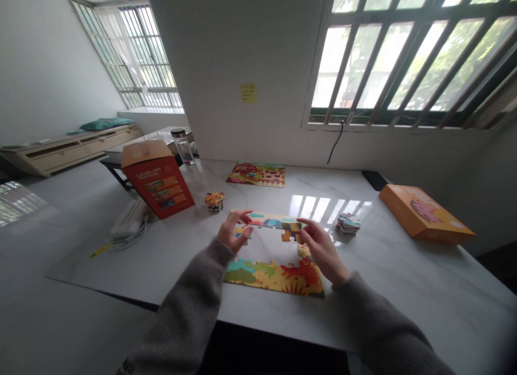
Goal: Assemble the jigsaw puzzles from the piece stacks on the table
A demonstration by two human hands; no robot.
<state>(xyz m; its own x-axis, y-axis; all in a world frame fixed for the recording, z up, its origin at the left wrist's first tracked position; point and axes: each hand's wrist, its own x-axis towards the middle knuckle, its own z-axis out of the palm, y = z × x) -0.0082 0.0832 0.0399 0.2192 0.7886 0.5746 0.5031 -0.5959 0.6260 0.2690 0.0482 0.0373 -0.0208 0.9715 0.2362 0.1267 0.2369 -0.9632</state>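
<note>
A partly built jigsaw puzzle (274,278) lies on the white marble table (404,289), with a gap in its middle. My left hand (233,231) hovers over the puzzle's upper left part, its fingers apart. My right hand (321,248) is over the upper right part, its fingertips close to the pieces there. Neither hand clearly holds a piece. A small stack of loose pieces (215,201) stands beyond my left hand, and another stack (348,224) lies to the right of my right hand. A finished puzzle (256,174) lies farther back.
An orange puzzle box (157,178) stands at the left, next to a glass bottle (184,147). White cables (129,222) lie at the table's left side. A flat orange box (424,213) lies at the right, and a dark phone (375,180) sits by the wall.
</note>
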